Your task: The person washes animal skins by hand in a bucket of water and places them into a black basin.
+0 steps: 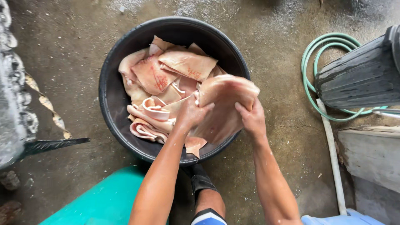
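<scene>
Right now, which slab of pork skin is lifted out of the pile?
The big pale slab gripped by both hands, left and right; the rest lie in the black tub.

A rough concrete floor [271,54], grey-brown and damp-looking, with a hairline crack running across it at right and pale speckling toward the top edge. A pale green garden hose [310,58] lies coiled at right, partly tucked under a dark ribbed plastic bin [362,75] tipped at an angle. Beside them a white pipe [333,154] slants down across the floor, next to a weathered grey slab [371,154]. At lower left sits a teal plastic surface [104,200]; a light blue plastic object [346,218] shows at the bottom right. Soft, even daylight, no hard shadows.
</scene>
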